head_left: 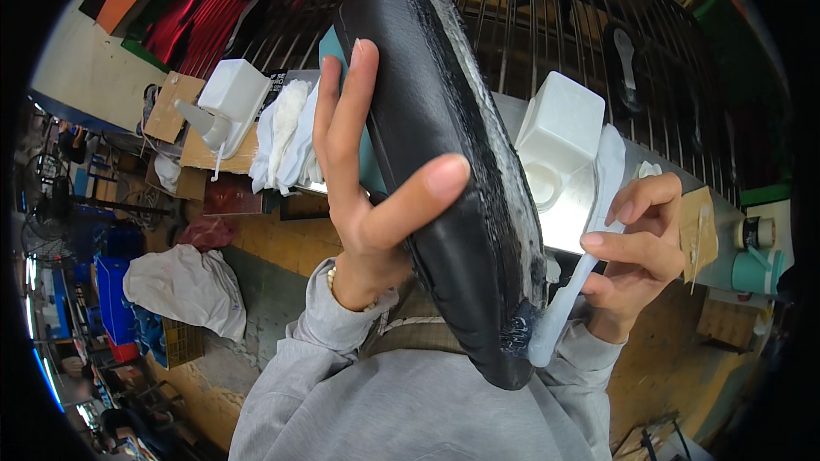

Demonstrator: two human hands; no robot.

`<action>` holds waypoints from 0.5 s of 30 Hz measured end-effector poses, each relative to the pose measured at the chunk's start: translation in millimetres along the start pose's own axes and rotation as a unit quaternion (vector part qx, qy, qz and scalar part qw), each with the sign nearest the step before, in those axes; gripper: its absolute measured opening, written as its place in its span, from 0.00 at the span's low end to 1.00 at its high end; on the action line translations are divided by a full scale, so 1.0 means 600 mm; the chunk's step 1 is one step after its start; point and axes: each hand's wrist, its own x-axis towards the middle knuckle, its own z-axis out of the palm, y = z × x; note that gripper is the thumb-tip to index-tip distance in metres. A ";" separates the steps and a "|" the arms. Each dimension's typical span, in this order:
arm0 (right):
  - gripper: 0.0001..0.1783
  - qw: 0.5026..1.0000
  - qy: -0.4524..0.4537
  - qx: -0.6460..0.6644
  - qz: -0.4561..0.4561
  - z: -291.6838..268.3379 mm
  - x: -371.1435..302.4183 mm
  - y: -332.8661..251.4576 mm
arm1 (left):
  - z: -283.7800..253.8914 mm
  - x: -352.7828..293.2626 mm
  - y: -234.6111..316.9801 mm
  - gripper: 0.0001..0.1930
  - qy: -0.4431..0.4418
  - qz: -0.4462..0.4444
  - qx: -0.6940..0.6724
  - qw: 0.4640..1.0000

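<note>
A black leather shoe upper (pixel 410 94) stands tilted in front of me, with a bit of teal, perhaps the last inside it, showing behind its upper left side. My left hand (pixel 367 162) is wrapped round it, thumb across the leather and fingers along the far side. Along its right edge runs a rough, wet-looking band streaked grey-white. In my right hand (pixel 636 248), pinched between thumb and fingers, is a brush with a translucent whitish handle (pixel 559 316). Its dark bristles (pixel 517 333) touch the shoe edge near the lower end.
Behind the shoe, a metal worktop holds a white plastic container (pixel 564 119). To the left are a white spouted bottle (pixel 235 98) and crumpled white cloths (pixel 286 132). Beyond runs a rack of metal bars with a dark shoe (pixel 623 64). A teal mug-like pot (pixel 756 271) sits far right.
</note>
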 end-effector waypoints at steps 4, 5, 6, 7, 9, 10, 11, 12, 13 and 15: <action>0.25 0.999 -0.007 0.038 0.006 0.002 -0.005 0.003 | 0.004 -0.006 -0.005 0.30 0.026 -0.009 -0.006 1.000; 0.25 0.999 -0.006 0.048 0.003 0.003 -0.011 0.005 | 0.005 -0.008 -0.005 0.30 0.032 -0.010 -0.007 0.999; 0.25 0.998 -0.006 0.058 0.000 0.003 -0.019 0.008 | 0.005 -0.010 -0.008 0.31 0.037 -0.012 -0.010 0.999; 0.24 0.998 -0.010 0.063 -0.005 0.002 -0.022 0.010 | 0.006 -0.010 -0.012 0.33 0.042 -0.013 -0.014 0.999; 0.24 0.997 -0.025 0.071 -0.016 -0.006 -0.027 0.015 | 0.007 -0.010 -0.017 0.34 0.045 -0.014 -0.026 0.999; 0.24 0.997 -0.034 0.072 -0.021 -0.010 -0.028 0.016 | 0.009 -0.010 -0.017 0.34 0.045 -0.013 -0.030 0.998; 0.24 0.998 -0.024 0.060 -0.010 -0.008 -0.025 0.014 | 0.009 -0.009 -0.018 0.34 0.045 -0.013 -0.033 0.998; 0.24 0.999 -0.013 0.047 0.001 -0.004 -0.018 0.010 | 0.009 -0.009 -0.016 0.34 0.039 -0.012 -0.028 0.999; 0.24 1.000 -0.004 0.027 0.012 -0.001 -0.011 0.005 | 0.011 -0.011 -0.014 0.34 0.033 -0.012 -0.028 0.999; 0.24 0.999 0.015 -0.019 0.032 0.007 0.008 -0.004 | 0.013 -0.014 -0.013 0.34 0.021 -0.010 -0.026 0.999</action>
